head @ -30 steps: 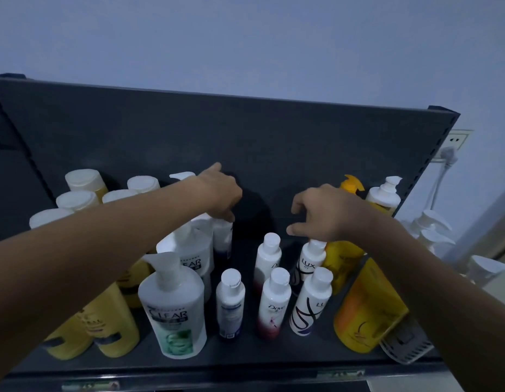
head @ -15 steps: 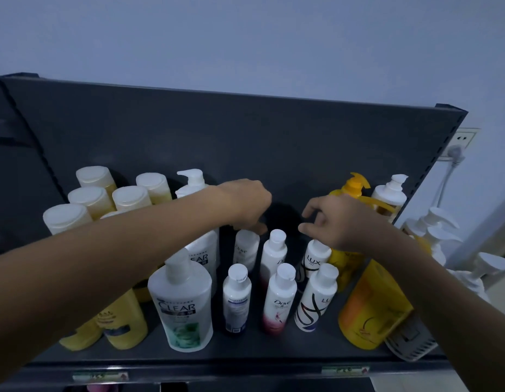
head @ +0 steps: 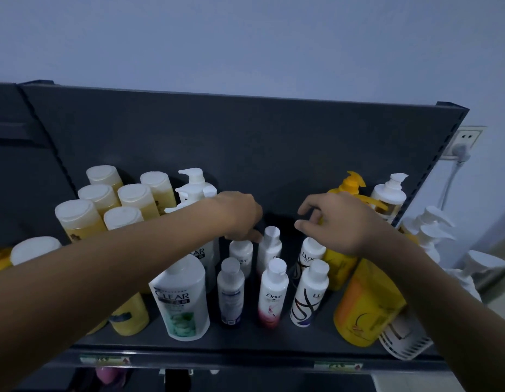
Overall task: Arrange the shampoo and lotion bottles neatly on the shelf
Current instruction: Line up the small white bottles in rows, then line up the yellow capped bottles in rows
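Observation:
A dark shelf (head: 245, 345) holds many bottles. My left hand (head: 240, 219) reaches over a tall Clear pump bottle (head: 183, 298) and grips the cap of a small white Dove bottle (head: 241, 254) in the back row. Right of it stand another Dove bottle (head: 269, 247) and a Lux bottle (head: 309, 254). My right hand (head: 339, 224) hovers over that Lux bottle, fingers loosely curled and holding nothing. The front row has a small white bottle (head: 231, 292), a pink Dove bottle (head: 272, 294) and a Lux bottle (head: 309, 294).
Several yellow bottles with white caps (head: 78, 219) crowd the left. A big orange bottle (head: 367, 304), a yellow pump bottle (head: 350, 182) and a white pump bottle (head: 389, 190) stand at the right. More white pump bottles (head: 432, 230) sit beyond the shelf's right end. A wall socket (head: 466, 137) is behind.
My left hand carried the small Dove bottle from behind the Clear bottles rightward into the back row. My right hand lifted off the Lux bottle's cap.

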Available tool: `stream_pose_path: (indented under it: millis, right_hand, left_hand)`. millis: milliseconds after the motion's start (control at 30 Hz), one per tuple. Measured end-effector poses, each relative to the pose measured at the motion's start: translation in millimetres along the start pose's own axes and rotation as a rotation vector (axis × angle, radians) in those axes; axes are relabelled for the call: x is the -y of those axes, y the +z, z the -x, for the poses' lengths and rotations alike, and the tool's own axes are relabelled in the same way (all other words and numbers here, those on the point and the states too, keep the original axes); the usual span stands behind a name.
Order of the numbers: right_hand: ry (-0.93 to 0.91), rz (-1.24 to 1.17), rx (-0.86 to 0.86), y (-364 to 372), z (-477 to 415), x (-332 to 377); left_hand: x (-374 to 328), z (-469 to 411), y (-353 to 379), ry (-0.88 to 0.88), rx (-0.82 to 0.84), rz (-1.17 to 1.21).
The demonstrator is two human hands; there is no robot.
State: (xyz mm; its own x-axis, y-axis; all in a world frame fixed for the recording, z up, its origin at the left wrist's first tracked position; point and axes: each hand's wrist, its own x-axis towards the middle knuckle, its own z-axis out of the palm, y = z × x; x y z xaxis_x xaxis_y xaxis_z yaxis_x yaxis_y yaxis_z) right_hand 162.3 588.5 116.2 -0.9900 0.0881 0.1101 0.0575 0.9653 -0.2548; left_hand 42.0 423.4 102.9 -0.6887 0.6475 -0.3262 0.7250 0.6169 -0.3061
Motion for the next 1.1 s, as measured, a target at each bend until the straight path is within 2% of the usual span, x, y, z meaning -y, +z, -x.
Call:
stream_pose_path:
  millis: [300, 533, 800, 933, 1100]
  right_hand:
    - [-0.124, -0.102, -0.043, -6, -2, 26]
    - [-0.252, -0.094, 0.0, -2, -10, 95]
    - [-0.298, -0.12, 0.003, 7, -22, 198]
    - [-0.288, -0.148, 0.029, 24, -30, 248]
    - [-0.233, -0.078, 0.193, 45, -31, 275]
  left_hand:
    - [49, 66, -9, -0.146, -0.382, 0.199]
    - [116, 152, 24, -0.183, -0.337, 0.368]
    - [203, 223, 66, -0.19, -0.441, 0.414]
    - [240, 234, 96, -0.132, -0.438, 0.414]
    - [245, 232, 123, 0.038, -0.362, 0.432]
